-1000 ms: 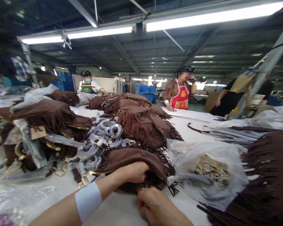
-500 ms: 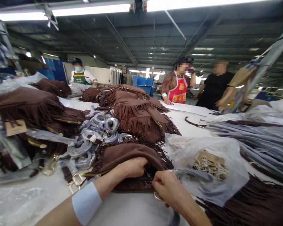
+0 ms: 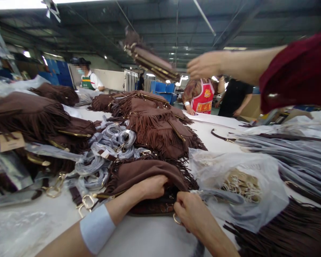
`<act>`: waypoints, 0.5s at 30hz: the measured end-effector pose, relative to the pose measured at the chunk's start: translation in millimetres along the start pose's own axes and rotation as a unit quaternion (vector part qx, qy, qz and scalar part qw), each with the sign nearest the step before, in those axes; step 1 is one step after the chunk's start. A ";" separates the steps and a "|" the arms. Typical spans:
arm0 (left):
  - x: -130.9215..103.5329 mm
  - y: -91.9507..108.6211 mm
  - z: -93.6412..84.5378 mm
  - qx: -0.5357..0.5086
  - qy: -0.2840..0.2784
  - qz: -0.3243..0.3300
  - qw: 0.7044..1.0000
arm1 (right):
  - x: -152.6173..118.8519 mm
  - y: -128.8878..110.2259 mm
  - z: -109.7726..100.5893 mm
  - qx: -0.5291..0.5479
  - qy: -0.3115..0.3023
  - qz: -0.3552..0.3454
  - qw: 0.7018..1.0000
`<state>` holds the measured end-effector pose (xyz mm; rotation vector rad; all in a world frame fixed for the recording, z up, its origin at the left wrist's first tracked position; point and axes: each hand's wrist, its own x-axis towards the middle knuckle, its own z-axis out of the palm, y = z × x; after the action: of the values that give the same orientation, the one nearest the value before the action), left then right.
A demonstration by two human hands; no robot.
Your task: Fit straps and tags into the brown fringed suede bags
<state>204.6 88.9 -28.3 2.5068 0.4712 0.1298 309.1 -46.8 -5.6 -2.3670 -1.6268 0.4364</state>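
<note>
Well beyond both hands, the white tabletop (image 3: pixel 149 237) is covered by a heap of brown bags (image 3: pixel 160 134), apparently stacked at the far side so that working room is left near the body. To the right of the right hand, long wrapped straps (image 3: pixel 278 150) are laid lengthwise, and above them a co-worker's hand (image 3: pixel 203 66) in a red sleeve is stretched out, a blurred brown item (image 3: pixel 149 59) just beside its fingertips. Nearer the right hand, paper tags (image 3: pixel 240 184) are gathered in a clear plastic bag (image 3: pixel 274 207), probably so that they are not scattered. Directly under the two hands lies the fringed bag (image 3: pixel 147 171); its upper side is bulged up by the left hand (image 3: pixel 152 187), seemingly so that the mouth is spread. The left fingers are curled inside the mouth, and whether anything is grasped there cannot be made out. By the right hand (image 3: pixel 188 210), the mouth's right end is pinched, presumably for steadying. The cloth looks matt, soft and chocolate brown, with limp fringe, a dark patterned lower panel, and a small gold ring (image 3: pixel 175 218) hanging below the right fingers.
</note>
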 end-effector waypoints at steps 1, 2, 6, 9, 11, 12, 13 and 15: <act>-0.1 -0.1 1.0 -0.003 0.002 0.003 1.000 | 0.4 0.2 1.2 -0.003 0.005 -0.001 1.000; -0.1 -0.5 2.6 -0.006 0.005 0.005 1.000 | 0.7 0.3 2.0 -0.005 0.010 -0.003 1.000; 0.9 -1.7 10.4 -0.003 0.029 -0.003 1.000 | 0.3 -1.4 -0.9 0.012 -0.005 -0.017 1.000; -2.0 3.3 6.9 0.030 0.017 -0.018 0.999 | -1.6 -2.0 -2.3 0.007 -0.021 -0.036 0.999; -7.8 11.8 -3.6 0.062 -0.007 -0.017 0.998 | -2.6 2.3 2.6 -0.038 0.006 -0.065 0.997; -11.6 17.3 -10.4 0.083 -0.017 -0.011 0.996 | -2.2 6.4 7.2 -0.064 0.025 -0.086 0.994; -15.8 23.2 -17.7 0.105 -0.023 0.000 0.994 | -0.5 11.5 12.9 -0.082 0.045 -0.111 0.989; -24.0 34.2 -31.4 0.145 -0.036 0.028 0.988 | 7.1 22.1 25.0 -0.089 0.080 -0.166 0.979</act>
<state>186.6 70.5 17.2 2.8005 0.4158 -0.0101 321.3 -47.3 -37.5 -2.1187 -2.0039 0.0350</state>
